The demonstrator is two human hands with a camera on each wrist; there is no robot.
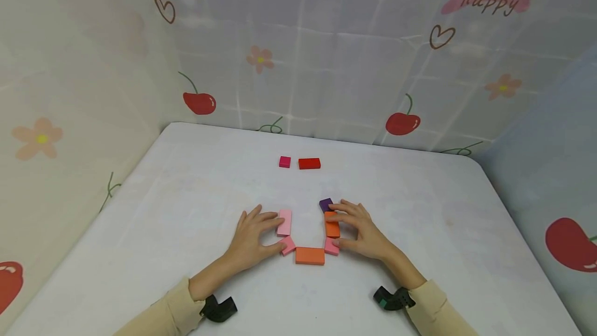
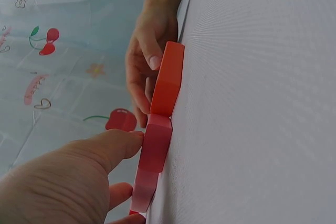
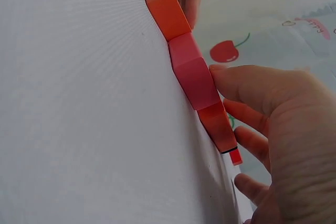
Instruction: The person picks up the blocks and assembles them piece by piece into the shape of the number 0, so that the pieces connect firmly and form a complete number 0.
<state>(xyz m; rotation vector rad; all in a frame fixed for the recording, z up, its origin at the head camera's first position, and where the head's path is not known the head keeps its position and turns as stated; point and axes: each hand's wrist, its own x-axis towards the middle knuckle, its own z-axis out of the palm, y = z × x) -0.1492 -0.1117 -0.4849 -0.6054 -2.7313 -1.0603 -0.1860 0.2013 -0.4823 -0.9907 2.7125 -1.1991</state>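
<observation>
Colored blocks form a U on the white table. My left hand (image 1: 248,240) has its thumb on a small pink block (image 1: 288,245) and a fingertip on a longer pink block (image 1: 285,222) above it. My right hand (image 1: 365,231) touches another small pink block (image 1: 331,247) with the thumb, while its fingers reach an upright orange block (image 1: 332,225) and a purple block (image 1: 325,205). Between the two small pink blocks lies an orange block (image 1: 310,256) at the bottom of the U, with neither hand on it. Both hands have loosely bent fingers, not wrapped round any block.
Farther back on the table (image 1: 210,170) are a small magenta block (image 1: 285,162) and a red block (image 1: 310,163), side by side with a gap. Printed curtains (image 1: 326,66) rise behind the table and at both sides. A black wrist strap (image 1: 219,308) shows at the left sleeve.
</observation>
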